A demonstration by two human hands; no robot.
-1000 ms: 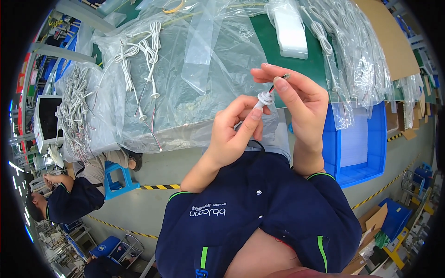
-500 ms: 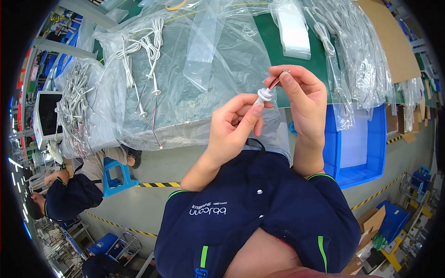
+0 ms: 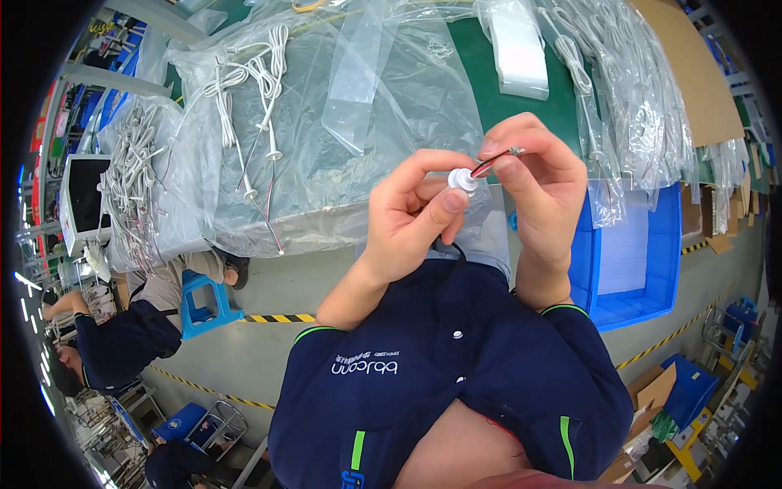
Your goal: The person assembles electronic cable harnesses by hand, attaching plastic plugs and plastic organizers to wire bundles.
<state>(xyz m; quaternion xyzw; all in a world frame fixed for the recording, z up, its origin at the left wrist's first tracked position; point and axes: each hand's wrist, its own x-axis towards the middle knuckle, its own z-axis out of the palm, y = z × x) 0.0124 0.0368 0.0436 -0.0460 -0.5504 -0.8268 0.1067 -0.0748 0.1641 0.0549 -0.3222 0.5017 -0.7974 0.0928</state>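
Note:
Between the thumb and fingers of my left hand (image 3: pixel 411 208) is a white round cable fitting (image 3: pixel 463 181) with ringed flanges, its end turned up toward me. Thin red and black wires (image 3: pixel 489 165) come out of it, with a small tip at their end. My right hand (image 3: pixel 538 183) pinches these wires between thumb and fingertips, close beside the left fingers. Both hands are above the front edge of the table. The rest of the cable behind the fitting is hidden by my left hand.
Clear plastic sheeting (image 3: pixel 318 175) covers much of the green table (image 3: pixel 489 102). Coiled white cables (image 3: pixel 265 77) lie on it, with a bundle (image 3: pixel 130 179) at the left. Bagged cables (image 3: pixel 627 90) and clear bags (image 3: pixel 519 61) lie right, above a blue crate (image 3: pixel 635 301). A co-worker (image 3: pixel 122 334) is left, near a blue stool (image 3: pixel 204 306).
The fitting has tilted, so its round end faces up more. My right hand has shifted slightly right and down, and the wires now lean to the right.

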